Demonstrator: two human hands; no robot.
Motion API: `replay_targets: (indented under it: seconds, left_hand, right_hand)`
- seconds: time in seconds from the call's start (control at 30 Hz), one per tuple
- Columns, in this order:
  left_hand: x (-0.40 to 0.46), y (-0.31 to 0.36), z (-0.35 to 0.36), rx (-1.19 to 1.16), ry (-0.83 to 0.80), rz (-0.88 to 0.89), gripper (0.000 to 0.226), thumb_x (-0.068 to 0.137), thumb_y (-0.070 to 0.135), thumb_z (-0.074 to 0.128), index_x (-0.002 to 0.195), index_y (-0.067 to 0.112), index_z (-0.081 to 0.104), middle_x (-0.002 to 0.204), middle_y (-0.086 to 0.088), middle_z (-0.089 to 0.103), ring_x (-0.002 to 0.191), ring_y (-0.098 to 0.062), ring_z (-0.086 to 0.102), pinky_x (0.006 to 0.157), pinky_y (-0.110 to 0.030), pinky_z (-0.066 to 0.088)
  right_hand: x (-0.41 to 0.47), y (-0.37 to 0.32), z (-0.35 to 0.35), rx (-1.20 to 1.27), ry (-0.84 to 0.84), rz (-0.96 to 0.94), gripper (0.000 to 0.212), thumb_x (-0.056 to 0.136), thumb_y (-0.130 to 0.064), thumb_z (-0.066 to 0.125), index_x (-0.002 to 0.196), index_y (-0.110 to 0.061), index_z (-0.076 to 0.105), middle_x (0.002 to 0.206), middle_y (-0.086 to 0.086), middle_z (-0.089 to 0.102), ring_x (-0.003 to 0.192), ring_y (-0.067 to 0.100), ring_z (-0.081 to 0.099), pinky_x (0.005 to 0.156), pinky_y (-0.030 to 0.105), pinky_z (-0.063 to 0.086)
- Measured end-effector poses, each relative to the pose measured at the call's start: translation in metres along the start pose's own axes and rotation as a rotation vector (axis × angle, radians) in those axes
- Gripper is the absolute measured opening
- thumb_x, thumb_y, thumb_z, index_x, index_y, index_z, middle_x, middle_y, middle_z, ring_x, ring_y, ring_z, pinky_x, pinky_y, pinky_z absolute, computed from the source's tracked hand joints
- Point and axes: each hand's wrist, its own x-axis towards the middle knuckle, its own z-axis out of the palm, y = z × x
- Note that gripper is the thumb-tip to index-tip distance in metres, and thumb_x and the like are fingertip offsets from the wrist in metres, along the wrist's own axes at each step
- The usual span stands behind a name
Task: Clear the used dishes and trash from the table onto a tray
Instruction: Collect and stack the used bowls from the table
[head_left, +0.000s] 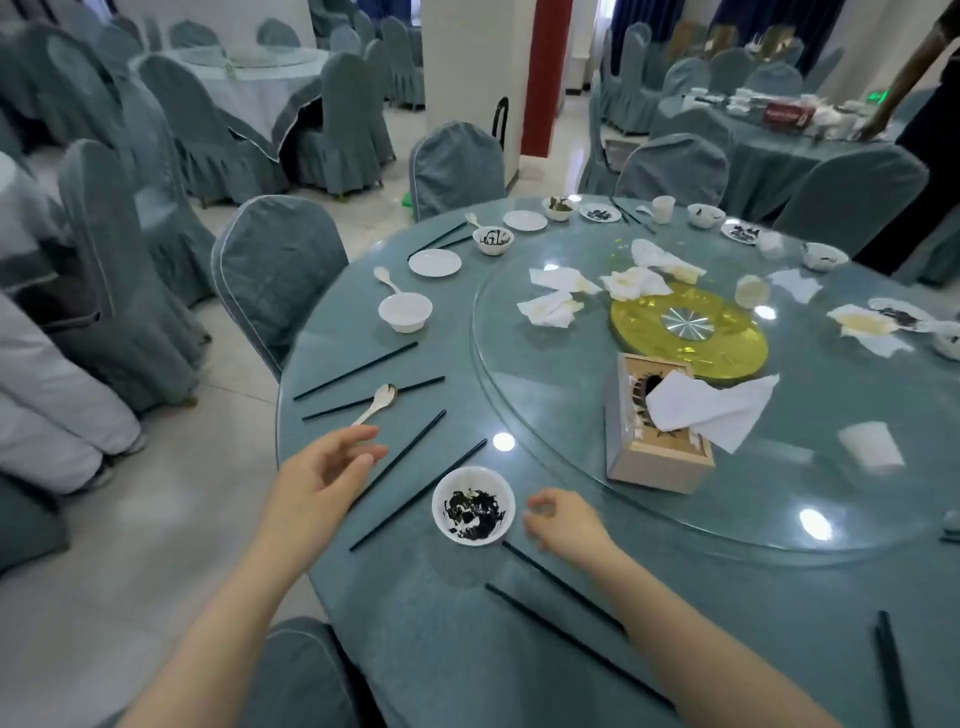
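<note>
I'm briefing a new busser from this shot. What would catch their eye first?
Probably the white bowl with dark scraps at the near table edge, sitting between the left hand and the right hand, neither holding anything. Beyond it, on the round glass turntable, stand a wooden tissue box and crumpled white napkins around a yellow centre disc.

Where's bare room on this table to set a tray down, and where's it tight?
Free: the near tablecloth left of the two chopsticks under the right hand, and the turntable glass left of the tissue box. Crowded: the far rim's bowls and saucers, the crumpled napkins mid-turntable, and the chopsticks around the dirty bowl by the left hand.
</note>
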Motion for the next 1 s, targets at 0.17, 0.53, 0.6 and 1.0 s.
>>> replay_targets:
  seconds: [0.17,0.53,0.6,1.0]
  left_hand:
    - [-0.006,-0.013,-0.009,-0.033,0.047,-0.101,0.023,0.093,0.013,0.057,0.105,0.031,0.064,0.093,0.01,0.075,0.094,-0.006,0.068,0.085,-0.022,0.05]
    - [-0.027,-0.021,-0.027,-0.123,0.02,-0.259,0.022,0.094,0.01,0.055,0.11,0.024,0.062,0.095,0.003,0.074,0.088,-0.009,0.069,0.082,-0.02,0.05]
    - [-0.031,-0.022,-0.023,-0.143,-0.039,-0.3,0.023,0.093,0.013,0.057,0.113,0.024,0.061,0.095,0.002,0.074,0.087,-0.01,0.07,0.081,-0.022,0.051]
    - [-0.074,-0.02,0.041,-0.512,-0.613,-0.483,0.037,0.087,0.046,0.052,0.116,0.025,0.062,0.106,-0.006,0.072,0.092,-0.019,0.07,0.091,-0.037,0.051]
  right_hand:
    - [0.018,-0.005,0.029,0.162,-0.06,0.203,0.039,0.088,-0.032,0.059,0.122,-0.015,0.048,0.07,0.001,0.068,0.043,0.011,0.058,0.048,0.015,0.045]
    - [-0.004,-0.042,0.046,0.349,0.022,0.014,0.023,0.08,-0.01,0.056,0.089,-0.03,0.058,0.064,-0.002,0.069,0.042,0.013,0.059,0.045,0.024,0.045]
    - [-0.023,-0.049,0.041,0.404,0.001,-0.018,0.021,0.082,-0.014,0.056,0.093,-0.03,0.06,0.06,-0.003,0.069,0.044,0.011,0.059,0.046,0.023,0.045]
    - [-0.165,-0.026,0.014,0.627,0.178,-0.021,0.019,0.09,-0.01,0.056,0.105,-0.019,0.064,0.053,-0.003,0.063,0.04,0.009,0.049,0.045,0.019,0.042]
